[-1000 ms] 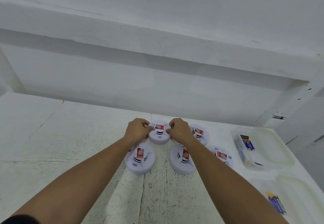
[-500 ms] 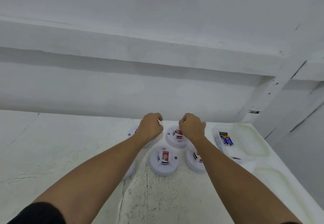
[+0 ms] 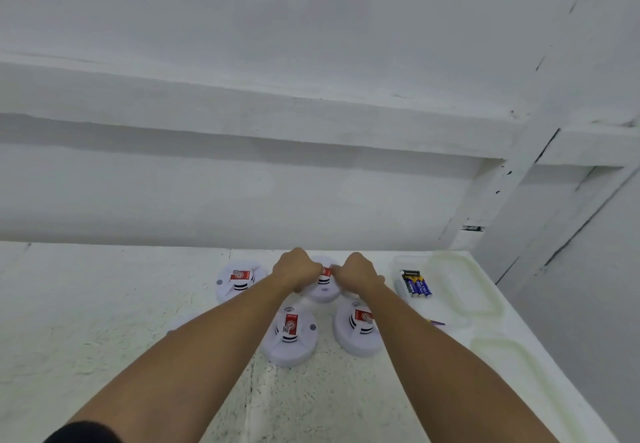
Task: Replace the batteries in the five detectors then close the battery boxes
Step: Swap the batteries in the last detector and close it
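a white table (image 3: 104, 304) carries five round white detectors, each with a red label on top. directions below take the held detector as the dial centre.

the fifth detector (image 3: 181, 321) lies at 8 o'clock, mostly hidden under the left forearm; only its rim shows. the far-left detector (image 3: 239, 279) sits at 9 o'clock, apart and untouched.

the left hand (image 3: 294, 269) has its fingers curled and grips the left side of the held detector (image 3: 323, 290). this unit stands flat on the table at the far centre of the group. the near-centre detector (image 3: 291, 333) lies at 7 o'clock, just beside it.

the right hand (image 3: 356, 269) also has its fingers curled and grips the right side of the same unit. the fingertips of both hands meet near its red label. whether its battery box is open cannot be told.

the near-right detector (image 3: 358, 328) lies at 5 o'clock, partly under the right forearm. a clear tray (image 3: 397, 269) at 3 o'clock holds blue batteries (image 3: 417, 286). beyond it lie a far pale tray (image 3: 467, 283) and a near pale tray (image 3: 519, 373).
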